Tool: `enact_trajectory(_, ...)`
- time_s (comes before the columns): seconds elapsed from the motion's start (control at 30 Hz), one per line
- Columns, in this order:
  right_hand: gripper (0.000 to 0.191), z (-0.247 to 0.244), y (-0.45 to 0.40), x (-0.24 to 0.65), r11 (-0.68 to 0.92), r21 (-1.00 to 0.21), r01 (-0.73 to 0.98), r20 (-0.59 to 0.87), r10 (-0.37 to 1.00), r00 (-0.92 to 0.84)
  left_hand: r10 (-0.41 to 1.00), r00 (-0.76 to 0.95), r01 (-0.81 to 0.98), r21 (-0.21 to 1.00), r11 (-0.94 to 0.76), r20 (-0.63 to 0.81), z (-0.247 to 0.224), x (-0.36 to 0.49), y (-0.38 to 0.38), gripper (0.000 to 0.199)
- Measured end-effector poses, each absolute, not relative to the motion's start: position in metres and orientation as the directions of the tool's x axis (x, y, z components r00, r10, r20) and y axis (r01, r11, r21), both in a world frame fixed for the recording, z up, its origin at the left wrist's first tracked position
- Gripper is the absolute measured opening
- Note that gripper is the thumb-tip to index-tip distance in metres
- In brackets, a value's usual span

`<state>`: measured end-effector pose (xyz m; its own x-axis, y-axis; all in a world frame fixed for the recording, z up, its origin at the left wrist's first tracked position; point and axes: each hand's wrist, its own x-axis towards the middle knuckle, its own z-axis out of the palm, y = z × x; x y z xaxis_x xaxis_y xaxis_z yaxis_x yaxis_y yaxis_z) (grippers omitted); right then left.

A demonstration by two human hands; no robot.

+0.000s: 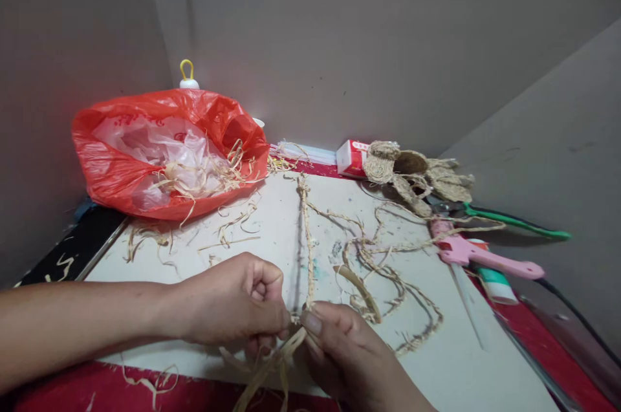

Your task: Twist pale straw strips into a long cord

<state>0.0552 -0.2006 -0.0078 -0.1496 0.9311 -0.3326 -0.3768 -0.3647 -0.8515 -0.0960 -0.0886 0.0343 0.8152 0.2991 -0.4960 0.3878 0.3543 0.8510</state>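
Observation:
A straw-coloured braided cord (309, 250) runs up the middle of the white board (272, 205), tied or caught at its far end. At its near end, my right hand (342, 344) pinches the braid between thumb and finger. My left hand (242, 302), curled closed just beside it, grips a strand of the same raffia-like fibre. Loose fibre strands (272, 367) hang from between the hands toward the board's front edge. More finished cord (388, 270) lies in loops to the right.
At the back left sits a red plastic bag (111, 173) with fibre strands in it. On the right are a pink glue gun (466, 250), a tape roll or tube (495, 279), green-handled pliers (519, 221), woven rope pieces (412, 173) and a red-white box (352, 156). Grey walls surround.

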Motion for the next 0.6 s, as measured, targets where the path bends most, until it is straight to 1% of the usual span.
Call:
enact_trajectory(0.07, 0.050, -0.0078, -0.2007, 0.0554, -0.362, -0.855, -0.371, -0.328, 0.932, -0.153, 0.291, 0.815, 0.397, 0.848, 0.351, -0.502, 0.0330, -0.0959, -0.0887, 0.024)
enact_trajectory(0.13, 0.050, -0.0086, -0.2010, 0.0558, -0.360, -0.853, -0.377, -0.325, 0.933, -0.156, 0.318, 0.814, 0.380, 0.859, 0.343, -0.486, 0.0322, -0.0950, -0.0893, 0.030)
enact_trajectory(0.2, 0.049, -0.0104, -0.2013, 0.0566, -0.360, -0.851, -0.383, -0.319, 0.933, -0.169, 0.346, 0.815, 0.347, 0.870, 0.350, -0.465, 0.0315, -0.0939, -0.0903, 0.032)
enact_trajectory(0.3, 0.048, -0.0132, -0.2014, 0.0583, -0.365, -0.849, -0.382, -0.309, 0.930, -0.200, 0.317, 0.831, 0.332, 0.864, 0.377, -0.458, 0.0308, -0.0931, -0.0914, 0.031)
enact_trajectory(0.4, 0.047, -0.0139, -0.2014, 0.0600, -0.376, -0.850, -0.370, -0.311, 0.923, -0.224, 0.284, 0.853, 0.329, 0.874, 0.356, -0.437, 0.0312, -0.0941, -0.0919, 0.023)
enact_trajectory(0.5, 0.046, -0.0125, -0.2015, 0.0613, -0.373, -0.862, -0.343, -0.308, 0.923, -0.230, 0.299, 0.856, 0.331, 0.892, 0.308, -0.421, 0.0333, -0.0947, -0.0920, 0.017)
enact_trajectory(0.6, 0.044, -0.0096, -0.2008, 0.0622, -0.373, -0.867, -0.329, -0.303, 0.921, -0.245, 0.310, 0.843, 0.356, 0.887, 0.294, -0.440, 0.0360, -0.0939, -0.0912, 0.014)
